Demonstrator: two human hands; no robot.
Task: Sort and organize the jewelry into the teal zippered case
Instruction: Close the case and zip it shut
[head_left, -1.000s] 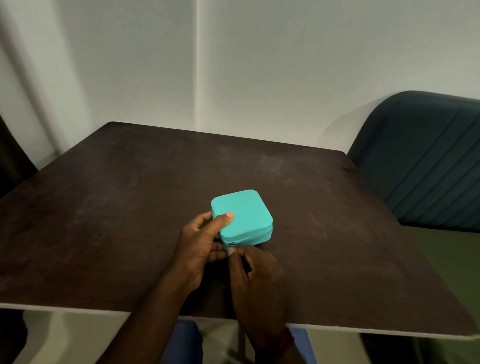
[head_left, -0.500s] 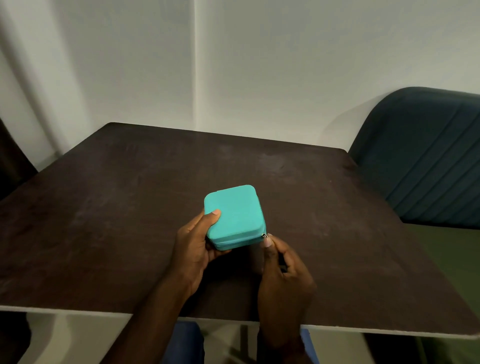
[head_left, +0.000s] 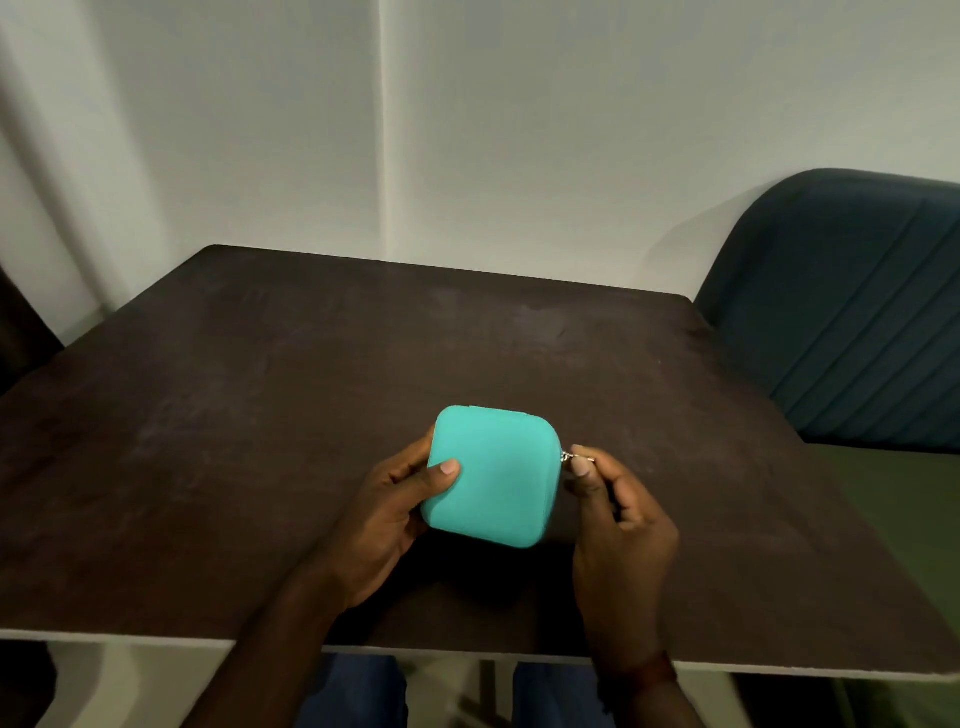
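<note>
The teal zippered case (head_left: 493, 475) is a small rounded square box, lid closed, tilted up toward me above the dark table (head_left: 260, 415). My left hand (head_left: 387, 512) grips its left side, thumb lying on the lid. My right hand (head_left: 618, 514) sits at the case's right edge, thumb and forefinger pinched on the small silver zipper pull (head_left: 569, 457). No jewelry shows anywhere in view.
A dark teal padded chair (head_left: 852, 312) stands at the table's right side. White walls rise behind the far edge. The table's white near edge (head_left: 130, 635) runs just in front of my forearms.
The case has turned and tipped its lid toward me. My right hand has carried the zipper pull from the front left corner around to the right side.
</note>
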